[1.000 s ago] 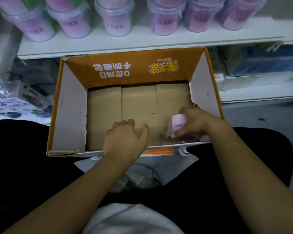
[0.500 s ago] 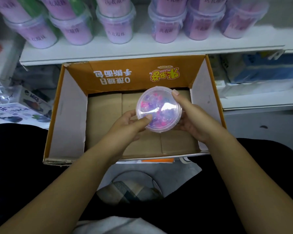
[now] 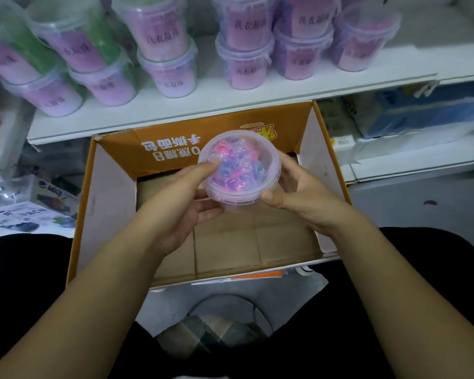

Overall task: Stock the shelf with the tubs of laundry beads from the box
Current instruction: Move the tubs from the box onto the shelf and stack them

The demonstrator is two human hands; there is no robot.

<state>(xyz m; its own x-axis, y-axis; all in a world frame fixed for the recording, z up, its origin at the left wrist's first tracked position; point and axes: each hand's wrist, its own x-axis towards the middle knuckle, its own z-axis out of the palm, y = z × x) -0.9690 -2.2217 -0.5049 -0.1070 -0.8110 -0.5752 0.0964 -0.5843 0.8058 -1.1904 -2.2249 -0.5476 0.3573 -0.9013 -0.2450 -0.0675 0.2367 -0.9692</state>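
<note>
Both hands now hold the tub (image 3: 240,170) up over the far half of the box (image 3: 107,192), nearer the shelf (image 3: 230,101) than half a second ago, when it hung lower over the box floor. A second ago the right hand alone had it lying in the box's near right corner. The left hand (image 3: 184,203) has its grip closed on the tub's left side, thumb across the clear lid; the right hand (image 3: 298,192) wraps the right side, thumb on the near rim. Pink and purple beads show through the lid. Beyond the grip, stacked tubs (image 3: 246,50) line the shelf.
</note>
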